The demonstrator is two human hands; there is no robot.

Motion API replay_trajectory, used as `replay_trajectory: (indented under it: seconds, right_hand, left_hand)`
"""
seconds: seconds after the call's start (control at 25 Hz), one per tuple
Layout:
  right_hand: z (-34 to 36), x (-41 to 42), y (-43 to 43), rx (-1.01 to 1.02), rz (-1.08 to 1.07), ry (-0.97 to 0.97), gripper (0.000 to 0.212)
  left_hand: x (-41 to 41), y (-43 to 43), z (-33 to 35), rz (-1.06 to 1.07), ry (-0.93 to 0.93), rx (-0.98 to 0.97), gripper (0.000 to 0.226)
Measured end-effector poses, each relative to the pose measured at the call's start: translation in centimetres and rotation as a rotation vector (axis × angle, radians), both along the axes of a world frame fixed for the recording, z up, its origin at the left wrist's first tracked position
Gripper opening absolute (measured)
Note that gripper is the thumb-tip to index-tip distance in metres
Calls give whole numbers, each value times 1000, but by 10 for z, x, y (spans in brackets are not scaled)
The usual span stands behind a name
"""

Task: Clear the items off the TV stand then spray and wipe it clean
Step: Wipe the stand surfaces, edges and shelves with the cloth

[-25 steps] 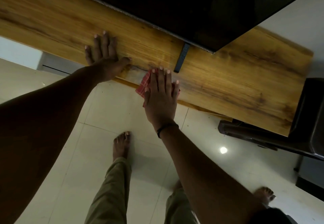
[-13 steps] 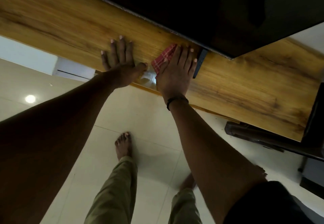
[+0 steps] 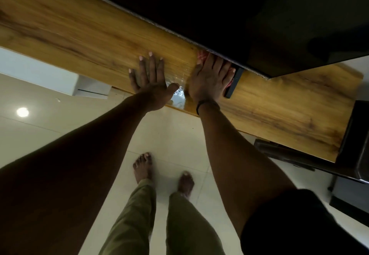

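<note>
The wooden TV stand top [image 3: 79, 33] runs across the view from upper left to right. My left hand [image 3: 149, 81] lies flat on it, fingers spread. My right hand [image 3: 209, 79] presses a red checked cloth [image 3: 202, 56] flat against the wood, right at the TV's lower edge. Most of the cloth is hidden under the palm and fingers; a corner shows past the fingertips. A wet, shiny patch [image 3: 178, 95] sits between my two hands near the stand's front edge.
The black TV [image 3: 219, 11] overhangs the back of the stand, and its dark foot [image 3: 233, 84] rests just right of my right hand. A dark unit [image 3: 357, 134] stands at the stand's right end. Pale floor tiles [image 3: 60, 115] and my bare feet lie below.
My right hand has pushed the cloth from the stand's front edge back to the TV's lower edge. My left hand stayed flat on the wood. The view shifted slightly.
</note>
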State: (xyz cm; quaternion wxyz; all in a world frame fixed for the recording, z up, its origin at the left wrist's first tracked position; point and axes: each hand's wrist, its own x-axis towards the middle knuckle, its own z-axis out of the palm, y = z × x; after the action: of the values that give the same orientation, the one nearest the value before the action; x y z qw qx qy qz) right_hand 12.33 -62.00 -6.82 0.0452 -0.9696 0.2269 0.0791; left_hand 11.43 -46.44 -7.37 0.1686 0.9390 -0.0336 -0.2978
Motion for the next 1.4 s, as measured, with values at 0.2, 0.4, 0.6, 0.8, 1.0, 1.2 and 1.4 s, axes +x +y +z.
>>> replay_trajectory:
  seconds: [0.2,0.4,0.6,0.8,1.0,1.2,1.4]
  right_hand:
    - [-8,12,-7,-27,66,-21,55]
    - [5,-61,19,99,403,15,64]
    - [5,-39,-25,45,343,-18,58]
    - [-11,19,2,-7,66,-89,53]
    - [-7,14,58,66,323,-110,57]
    - [-2,-72,55,151,545,-36,60]
    - [0,-57,-13,68,307,-12,59]
  left_hand:
    - [-3,-3,0,-13,19,14,98]
    - [-3,19,36,37,-28,-173,77]
    - [47,99,43,177,-225,-5,90]
    - [-33,130,-17,107,158,200,65]
    - [-142,75,-55,114,472,142,49]
    - [-141,68,-50,159,573,129,51]
    - [-139,74,-54,138,588,96,62]
